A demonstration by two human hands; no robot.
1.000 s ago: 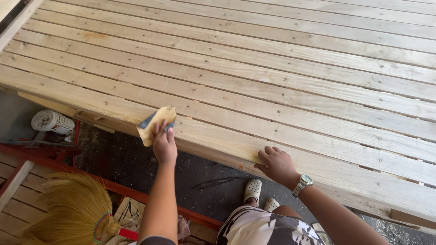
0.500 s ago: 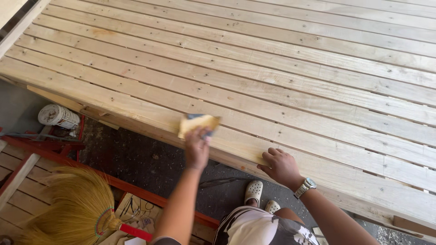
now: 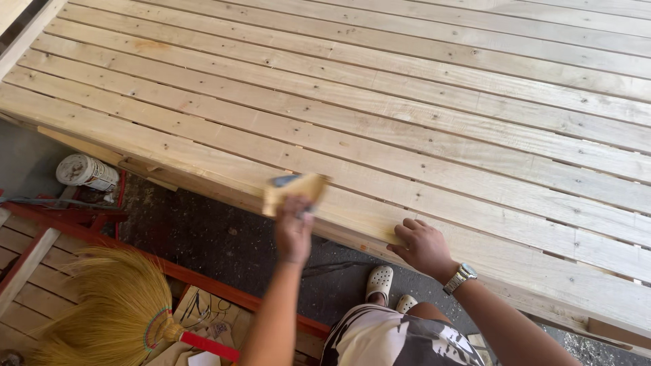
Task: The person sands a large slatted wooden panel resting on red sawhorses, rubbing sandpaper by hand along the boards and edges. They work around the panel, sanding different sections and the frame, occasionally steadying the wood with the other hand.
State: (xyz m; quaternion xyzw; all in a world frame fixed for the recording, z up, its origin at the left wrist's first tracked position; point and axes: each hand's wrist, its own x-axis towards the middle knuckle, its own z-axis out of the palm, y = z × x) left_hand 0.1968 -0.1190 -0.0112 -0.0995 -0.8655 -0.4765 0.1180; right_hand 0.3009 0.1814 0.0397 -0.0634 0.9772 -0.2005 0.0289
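Observation:
A large slatted platform of pale wooden planks fills most of the view. My left hand grips a folded piece of tan sandpaper and presses it against the platform's near edge plank. My right hand, with a watch on its wrist, lies flat on the same edge plank a little to the right, fingers spread and holding nothing. The two hands are about a hand's width apart.
Below the platform edge is dark ground. A white tin lies on its side at the left by a red metal frame. A straw broom with a red handle lies at the lower left. My white clogs show near the bottom.
My left hand has slid the sandpaper to the right along the near edge plank, closer to my right hand. My right hand has stayed in place.

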